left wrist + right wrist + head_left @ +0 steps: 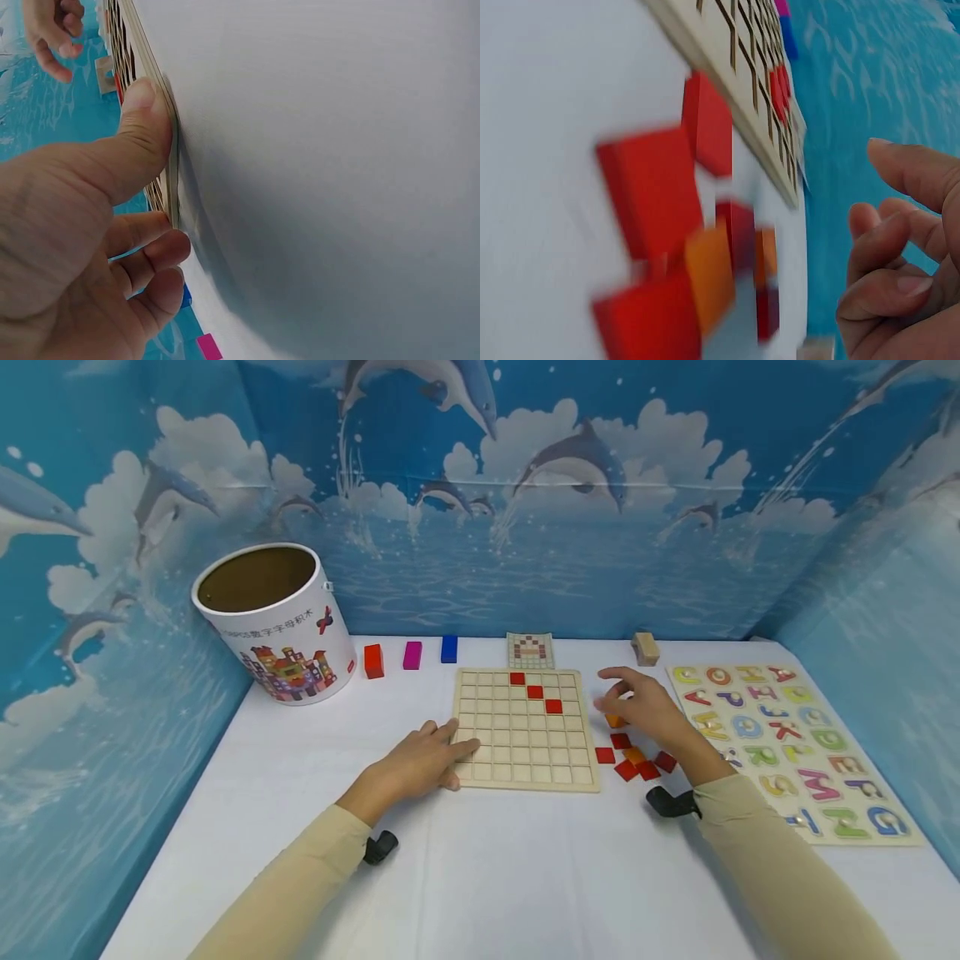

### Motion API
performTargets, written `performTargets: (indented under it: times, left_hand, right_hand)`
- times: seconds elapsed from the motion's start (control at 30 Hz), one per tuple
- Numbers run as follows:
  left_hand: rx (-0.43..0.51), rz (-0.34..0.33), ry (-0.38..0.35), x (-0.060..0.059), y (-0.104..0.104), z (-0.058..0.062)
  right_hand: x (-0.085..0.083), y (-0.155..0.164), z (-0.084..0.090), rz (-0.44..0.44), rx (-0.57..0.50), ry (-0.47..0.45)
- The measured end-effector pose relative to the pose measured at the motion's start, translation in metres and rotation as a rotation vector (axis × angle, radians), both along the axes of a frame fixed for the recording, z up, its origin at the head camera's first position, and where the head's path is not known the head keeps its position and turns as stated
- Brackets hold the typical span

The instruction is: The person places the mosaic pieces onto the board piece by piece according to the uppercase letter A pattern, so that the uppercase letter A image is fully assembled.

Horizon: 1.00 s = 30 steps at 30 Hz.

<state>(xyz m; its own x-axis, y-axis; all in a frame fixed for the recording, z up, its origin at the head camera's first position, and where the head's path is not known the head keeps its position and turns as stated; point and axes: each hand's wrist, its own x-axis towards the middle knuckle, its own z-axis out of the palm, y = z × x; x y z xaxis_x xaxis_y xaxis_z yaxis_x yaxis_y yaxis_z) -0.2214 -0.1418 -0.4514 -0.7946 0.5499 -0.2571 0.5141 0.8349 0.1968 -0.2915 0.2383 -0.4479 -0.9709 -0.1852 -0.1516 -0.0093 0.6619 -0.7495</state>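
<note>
Writing: the white bucket (273, 622) at the far left carries a line of Chinese characters above a printed picture of coloured blocks; the characters are too small to read with certainty. The alphabet puzzle (795, 747) at the right shows coloured letters, among them A, O, R, S, E, F and G.

Surroundings: a red block (373, 661), a magenta block (412, 655) and a blue block (448, 648) stand in a row on the white table (480, 877), far of the board and right of the bucket. A pattern card (530, 651) lies just beyond the board's far edge; a plain wooden block (645, 648) lies to its right. Dolphin-print panels enclose the table.

Grid board: the wooden grid board (525, 728) lies flat at mid-table, with three red tiles (535, 692) set in a diagonal near its far edge.

Loose tiles: red and orange loose tiles (633, 760) lie just right of the board's near right corner.

Left hand: the left hand (420, 764) rests at the board's near left corner, thumb (142, 127) pressed against the edge, fingers relaxed.

Right hand: the right hand (645, 706) hovers right of the board, above the far end of the loose tiles, fingers loosely curled; an orange tile (615, 721) shows just under it, and whether it is pinched cannot be told.
</note>
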Motion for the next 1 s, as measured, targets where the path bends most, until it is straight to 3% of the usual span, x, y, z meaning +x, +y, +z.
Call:
performTargets:
  times: [0.2,0.43,1.0]
  left_hand:
    - [0.005,0.018,-0.008,0.002,-0.001,0.002]
    - [0.01,0.01,0.0,0.003,0.002,0.002]
    - [0.001,-0.004,-0.012,0.002,0.003,0.004]
  right_hand:
    - [0.02,0.045,-0.002,-0.089,0.008,-0.03]
    - [0.033,0.071,-0.011,-0.095,0.037,-0.089]
    - [0.01,0.052,-0.02,-0.03,0.181,-0.124]
